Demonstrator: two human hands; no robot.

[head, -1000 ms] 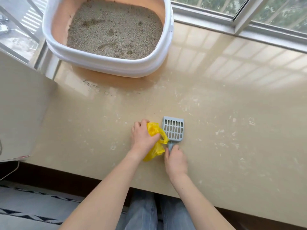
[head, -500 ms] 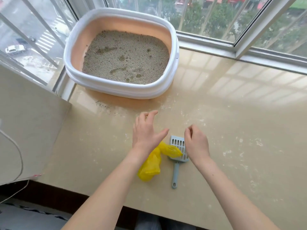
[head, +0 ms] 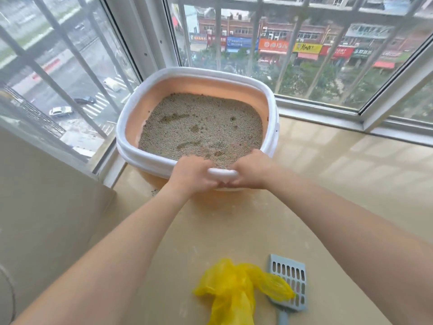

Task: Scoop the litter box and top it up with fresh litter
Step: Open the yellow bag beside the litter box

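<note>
Two bare forearms enter from six o'clock, no sleeves, watch, bracelet or gloves on them; the left hand and right hand are bare too, with no rings showing

An upper-floor home, at a bay window: a glossy beige stone counter runs along white-framed barred windows overlooking a street of shopfronts, and a white-rimmed peach plastic cat litter box sits in its corner
</note>
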